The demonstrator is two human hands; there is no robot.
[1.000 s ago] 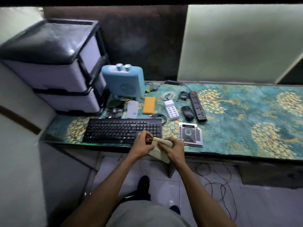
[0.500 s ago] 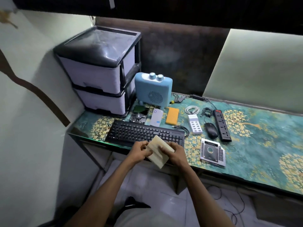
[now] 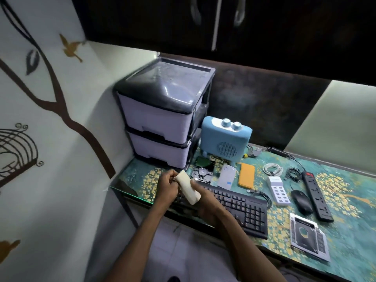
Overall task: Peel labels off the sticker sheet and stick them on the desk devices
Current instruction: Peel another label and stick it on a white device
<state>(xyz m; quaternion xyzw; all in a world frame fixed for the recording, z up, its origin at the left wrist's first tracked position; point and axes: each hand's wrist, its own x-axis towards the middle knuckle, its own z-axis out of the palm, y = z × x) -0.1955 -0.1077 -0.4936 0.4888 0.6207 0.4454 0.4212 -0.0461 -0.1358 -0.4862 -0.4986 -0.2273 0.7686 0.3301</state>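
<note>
Dim desk nook w/ a teal floral-print desk mat (image 3: pixel 335 192) under dark cabinets; a two-drawer plastic unit (image 3: pixel 160 127) sits at the back-left corner. Person's holding the sticker sheet (image 3: pixel 188 187) up over the left end of the black keyboard (image 3: pixel 240 208), not touching it. Left hand (image 3: pixel 167 189) pinches the sheet's upper end, fingers curled; right hand (image 3: pixel 205 202) grips the lower part from beneath. Frame's blurry, so can't tell if a label is lifted yet. Prob. still at the peel step. To do it well: bend the backing slightly so a label corner pops, catch it w/ a nail, peel slow & flat. Nearest targets: keyboard, white power bank (image 3: pixel 226 179), blue radio-style speaker (image 3: pixel 225 142).
</note>
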